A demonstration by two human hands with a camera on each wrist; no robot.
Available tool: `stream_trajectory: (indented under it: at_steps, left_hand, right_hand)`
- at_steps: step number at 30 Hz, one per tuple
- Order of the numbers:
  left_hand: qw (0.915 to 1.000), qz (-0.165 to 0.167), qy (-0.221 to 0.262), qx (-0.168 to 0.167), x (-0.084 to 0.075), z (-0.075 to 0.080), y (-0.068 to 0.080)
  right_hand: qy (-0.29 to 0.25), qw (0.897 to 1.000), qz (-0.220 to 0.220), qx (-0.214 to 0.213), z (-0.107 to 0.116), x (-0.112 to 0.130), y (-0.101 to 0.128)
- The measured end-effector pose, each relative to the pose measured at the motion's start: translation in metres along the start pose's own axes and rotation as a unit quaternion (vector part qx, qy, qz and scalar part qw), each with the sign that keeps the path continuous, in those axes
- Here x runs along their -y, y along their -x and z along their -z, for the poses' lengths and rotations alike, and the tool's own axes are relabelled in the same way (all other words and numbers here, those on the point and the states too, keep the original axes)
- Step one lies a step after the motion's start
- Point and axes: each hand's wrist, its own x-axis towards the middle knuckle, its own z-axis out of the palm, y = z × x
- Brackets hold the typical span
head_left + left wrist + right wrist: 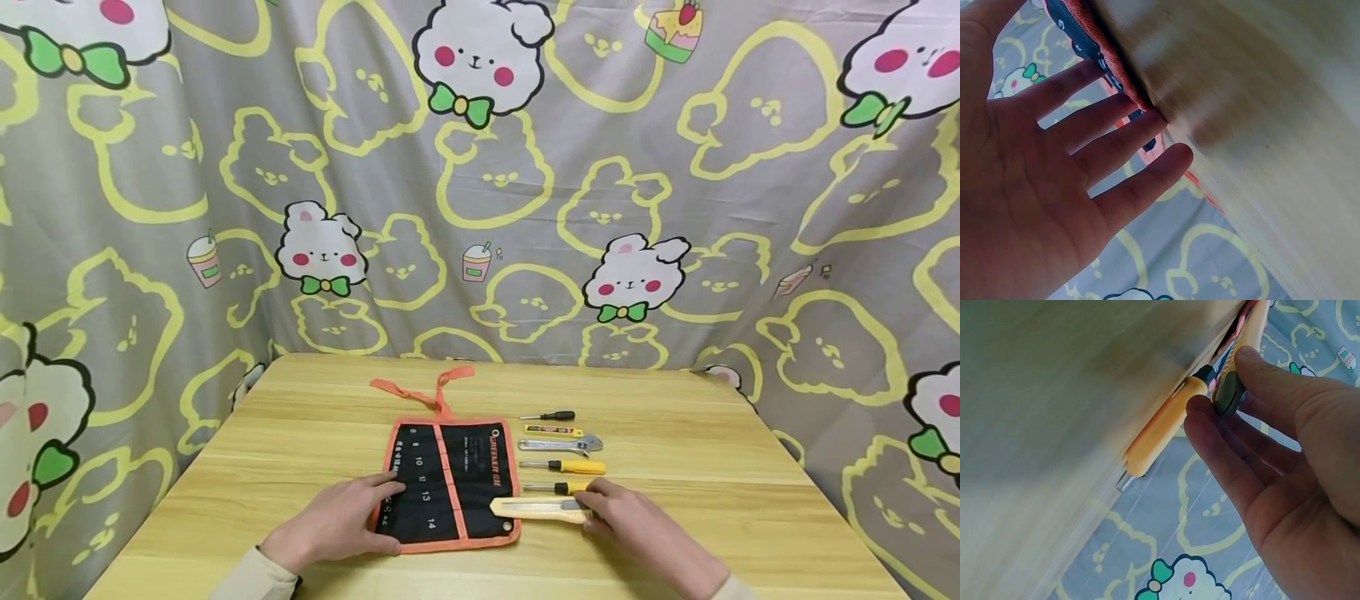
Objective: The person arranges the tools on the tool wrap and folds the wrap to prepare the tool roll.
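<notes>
From the head view, I saw my right hand (637, 521) pinching a pale yellow utility knife (536, 508), lying on the wooden desk (712, 467) beside a black, orange-trimmed tool roll (450, 483) numbered 6 to 14. My left hand (337, 525) lay flat on it. Left wrist view: grip spread, fingers (1116, 125) straight. Right wrist view: thumb and fingers (1222, 450) pinched the knife's end.

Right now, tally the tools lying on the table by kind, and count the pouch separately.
Screwdrivers: 3
Utility knives: 2, the near one pinched by the right hand, another
Adjustable wrench: 1
Tool roll pouch: 1, under the left hand
Total: 7
</notes>
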Motion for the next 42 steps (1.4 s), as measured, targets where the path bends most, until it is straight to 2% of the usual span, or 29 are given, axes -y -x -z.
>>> stream_trajectory:
  at_steps: [16, 42]
  left_hand:
    - [0.9998, 0.017, 0.009, 0.008, 0.0, 0.0, 0.001]
    - [0.9998, 0.012, 0.014, 0.003, 0.0, 0.0, 0.002]
  right_hand:
    - [-0.016, 1.0, 0.005, 0.027, -0.006, 0.015, -0.014]
    - [-0.021, 0.998, 0.016, 0.065, -0.009, 0.028, -0.026]
